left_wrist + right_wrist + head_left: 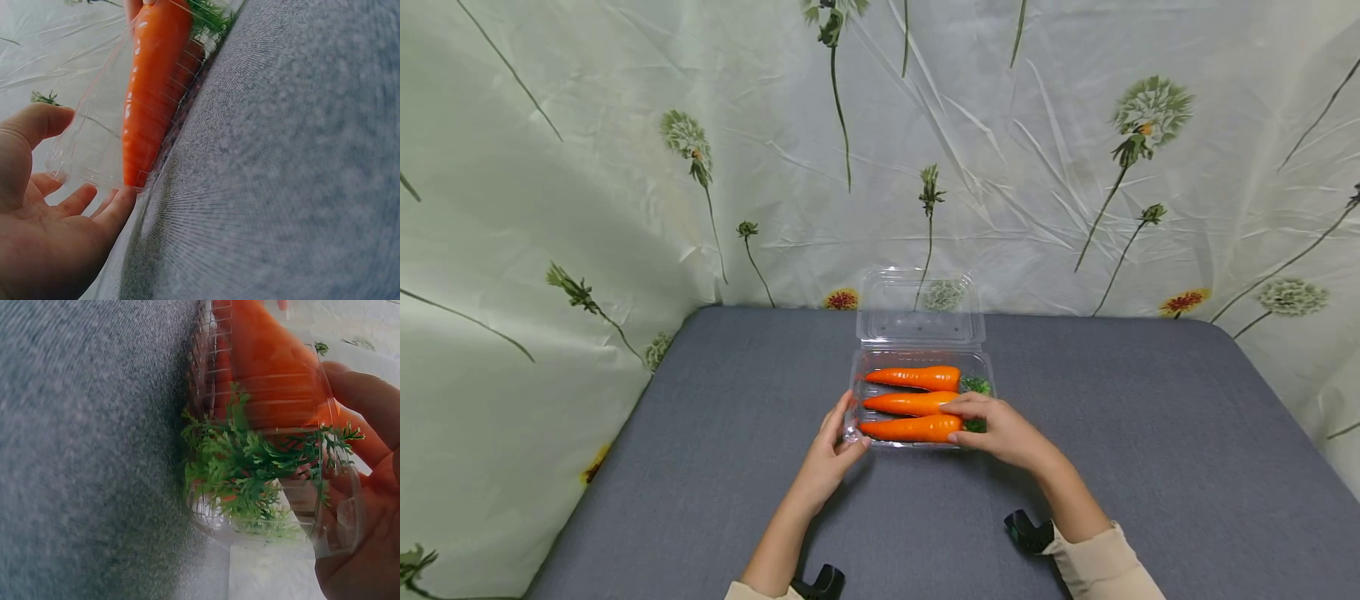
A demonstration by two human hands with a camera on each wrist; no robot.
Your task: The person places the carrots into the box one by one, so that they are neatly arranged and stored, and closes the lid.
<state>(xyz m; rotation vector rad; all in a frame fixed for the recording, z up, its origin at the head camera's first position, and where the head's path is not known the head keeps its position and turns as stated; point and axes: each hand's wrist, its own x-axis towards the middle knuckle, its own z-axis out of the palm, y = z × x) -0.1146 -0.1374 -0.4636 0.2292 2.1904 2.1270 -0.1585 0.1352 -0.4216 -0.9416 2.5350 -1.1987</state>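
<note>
Three orange carrots lie side by side in a clear plastic clamshell container (891, 357), its lid (920, 312) standing up at the back. My right hand (1000, 429) reaches over the container's right end and pinches the front carrot (910, 429) near its green top (244, 462), fingers against the middle carrot (906, 404). The back carrot (913, 378) lies untouched. At the container's left end, my left hand (827, 462) holds the front corner between thumb and fingers. The left wrist view shows the left thumb and fingertips (78, 199) about the clear wall.
A grey cloth-covered table (737, 433) lies under the container. Behind and to the left hangs a pale curtain (775, 167) with a dandelion print. Dark wrist camera mounts (1028, 532) are strapped near both cream sleeves.
</note>
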